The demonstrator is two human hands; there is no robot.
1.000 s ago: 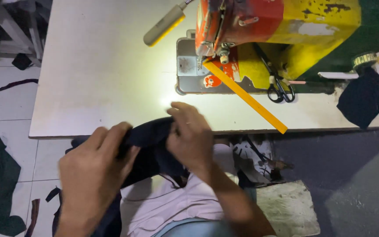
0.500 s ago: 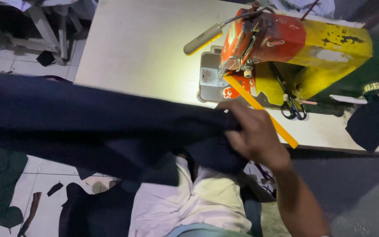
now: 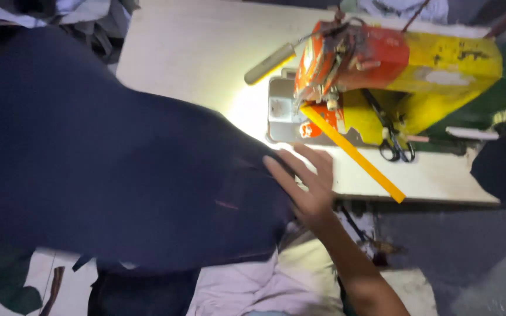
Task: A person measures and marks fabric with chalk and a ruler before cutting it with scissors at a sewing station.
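1 right hand, fingers flat and gripping nothing, presses the right edge of the dark navy fabric sheet, which spreads leftward.

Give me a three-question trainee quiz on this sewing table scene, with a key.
1. True or false: the right hand rests on the dark cloth at the table edge.
2. What lies beside the yellow ruler, under the sewing machine arm? A) scissors B) a hammer C) a cup
3. Fill in: the lamp shines on the machine's metal ____.

Key: 1 true; 2 A; 3 plate. The left hand is hidden, so its grip cannot be judged.
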